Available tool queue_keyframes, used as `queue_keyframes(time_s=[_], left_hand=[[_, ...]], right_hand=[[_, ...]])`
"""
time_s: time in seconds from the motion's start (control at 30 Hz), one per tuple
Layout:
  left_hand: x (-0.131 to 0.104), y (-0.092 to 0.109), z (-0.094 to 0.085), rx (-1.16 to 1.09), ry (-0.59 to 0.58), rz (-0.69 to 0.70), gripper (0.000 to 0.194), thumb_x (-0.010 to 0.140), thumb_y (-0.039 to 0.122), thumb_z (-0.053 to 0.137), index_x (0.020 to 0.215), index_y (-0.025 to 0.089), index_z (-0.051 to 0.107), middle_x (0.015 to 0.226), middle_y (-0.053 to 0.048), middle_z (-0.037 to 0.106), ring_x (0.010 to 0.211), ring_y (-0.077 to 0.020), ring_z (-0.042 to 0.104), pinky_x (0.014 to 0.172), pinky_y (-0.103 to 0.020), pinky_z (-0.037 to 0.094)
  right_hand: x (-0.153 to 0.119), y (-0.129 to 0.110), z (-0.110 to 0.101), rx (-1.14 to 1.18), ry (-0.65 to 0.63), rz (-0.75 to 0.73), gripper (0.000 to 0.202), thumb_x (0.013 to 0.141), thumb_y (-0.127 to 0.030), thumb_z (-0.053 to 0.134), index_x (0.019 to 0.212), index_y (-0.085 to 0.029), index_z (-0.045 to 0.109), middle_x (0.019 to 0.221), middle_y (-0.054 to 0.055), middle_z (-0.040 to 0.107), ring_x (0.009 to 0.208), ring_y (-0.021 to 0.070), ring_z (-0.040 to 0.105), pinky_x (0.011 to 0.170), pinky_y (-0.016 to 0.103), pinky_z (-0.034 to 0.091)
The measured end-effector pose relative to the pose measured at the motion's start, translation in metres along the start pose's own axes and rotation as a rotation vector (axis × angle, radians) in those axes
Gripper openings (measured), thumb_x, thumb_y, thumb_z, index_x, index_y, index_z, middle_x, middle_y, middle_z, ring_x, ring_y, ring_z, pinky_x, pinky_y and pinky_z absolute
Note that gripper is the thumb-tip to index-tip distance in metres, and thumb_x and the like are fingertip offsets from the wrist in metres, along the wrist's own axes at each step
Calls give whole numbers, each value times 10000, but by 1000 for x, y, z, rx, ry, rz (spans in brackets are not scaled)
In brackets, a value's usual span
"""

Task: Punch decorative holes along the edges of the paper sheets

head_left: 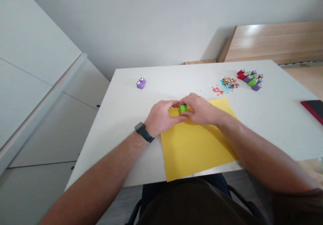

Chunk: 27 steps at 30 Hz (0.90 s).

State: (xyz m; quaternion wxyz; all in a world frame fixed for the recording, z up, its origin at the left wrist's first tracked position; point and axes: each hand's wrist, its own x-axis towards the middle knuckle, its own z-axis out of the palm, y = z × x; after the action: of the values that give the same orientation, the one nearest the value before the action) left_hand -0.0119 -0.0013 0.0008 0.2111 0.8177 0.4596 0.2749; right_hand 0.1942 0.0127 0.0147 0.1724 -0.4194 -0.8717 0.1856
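A small green paper punch sits between my two hands at the far left corner of a yellow sheet of paper. My right hand grips it from the right with bent fingers and thumb. From the left, my left hand curls round it, thumb below and fingers above, its fingertips meeting the right hand's. The fingers partly cover the punch, and whether the paper's edge is inside it I cannot tell. A dark watch is on my left wrist.
Two purple punches with googly eyes stand at the table's far left. Far right are several red, green and purple ones, beside a pile of coloured paper bits and red bits. A dark red-edged phone-like object lies right.
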Motion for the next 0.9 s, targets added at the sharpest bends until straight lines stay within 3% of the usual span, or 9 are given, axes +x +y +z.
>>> queue_keyframes(time_s=[0.37,0.9], left_hand=[[1,-3,8,-49,-10,-51,515,779,503,806,1201,232,685,1117,-29,762,1029,-239,702,926,-368,526],[2,1,7,59,-40,12,381,822,459,776,1110,223,691,1051,-29,766,974,-249,703,844,-357,499]], right_hand=[[0,1,0,-28,0,-30,219,785,-186,654,998,-149,691,959,101,699,971,269,601,876,362,451],[-1,1,3,-29,-20,-40,200,802,-165,641,1000,-153,666,958,100,679,984,260,588,874,358,441]])
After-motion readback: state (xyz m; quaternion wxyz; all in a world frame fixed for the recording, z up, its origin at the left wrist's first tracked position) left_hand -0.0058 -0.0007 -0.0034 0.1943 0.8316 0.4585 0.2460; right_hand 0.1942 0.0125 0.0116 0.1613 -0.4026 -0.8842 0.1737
